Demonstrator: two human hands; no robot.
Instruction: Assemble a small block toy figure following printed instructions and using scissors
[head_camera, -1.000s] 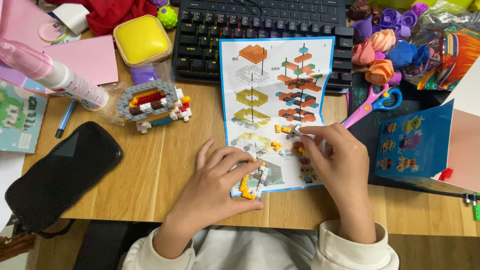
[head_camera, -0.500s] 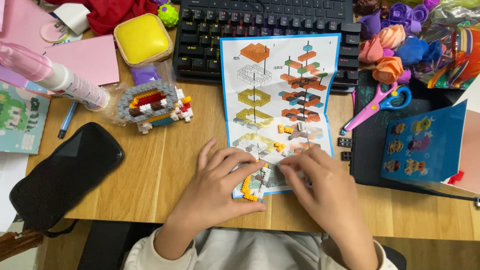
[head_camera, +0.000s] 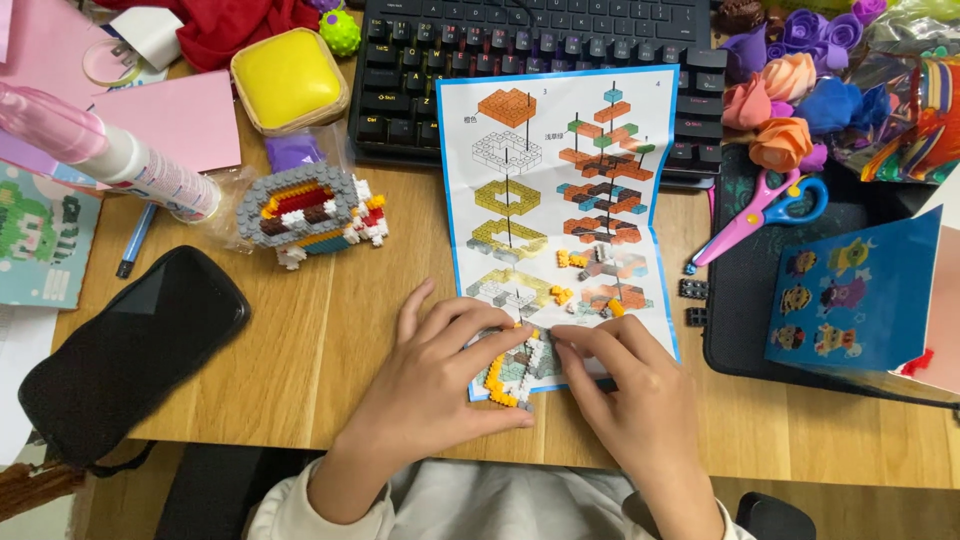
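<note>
My left hand (head_camera: 430, 385) and my right hand (head_camera: 630, 385) meet at the lower edge of a blue-bordered instruction sheet (head_camera: 560, 200) on the wooden desk. Between their fingertips is a small flat build of tiny bricks (head_camera: 515, 370), grey and white with an orange-yellow edge. My left thumb and fingers hold it from the left and below; my right fingertips press on its right side. Several loose tiny bricks (head_camera: 590, 275) in yellow, grey and orange lie on the sheet just above my hands.
A finished tiny-brick model (head_camera: 310, 215) sits on a plastic bag at upper left, near a yellow square case (head_camera: 290, 80) and a bottle (head_camera: 130, 165). A black keyboard (head_camera: 540, 50) lies behind the sheet. Black pouch (head_camera: 130, 350) left; pink scissors (head_camera: 755, 215), foam flowers (head_camera: 790, 100) and a blue card (head_camera: 850, 295) right.
My right hand has come down from the loose bricks on the sheet to the small build. My left hand has stayed on the build.
</note>
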